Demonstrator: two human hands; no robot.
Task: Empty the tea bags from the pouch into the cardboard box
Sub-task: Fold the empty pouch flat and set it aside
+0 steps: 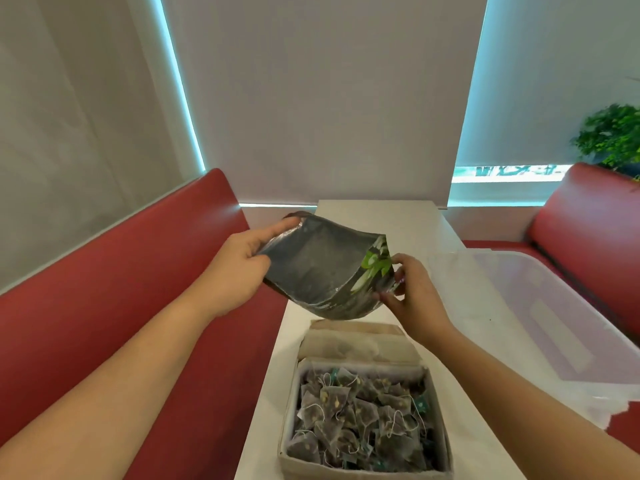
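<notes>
1. Left hand (239, 261) and right hand (412, 292) each pinch an end of the dark pouch (318, 271).
2. Below them sits the box (363, 410), full of tea bags (360, 420).
3. Best tip the mouth down and shake gently.

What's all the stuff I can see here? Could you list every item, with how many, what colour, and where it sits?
pouch: one, dark grey with green print, held in the air beyond the box
cardboard box: one, pale beige, open, on the table nearest the camera
tea bags: many, dark with white strings, filling the box
table: one, white, centre
plastic lid: one, clear, on the table's right side
bench seats: two, red, left and right
roller blinds: white, over the windows
plant: one, green, far right
left hand: gripping the pouch's left end
right hand: pinching the pouch's right end
</notes>
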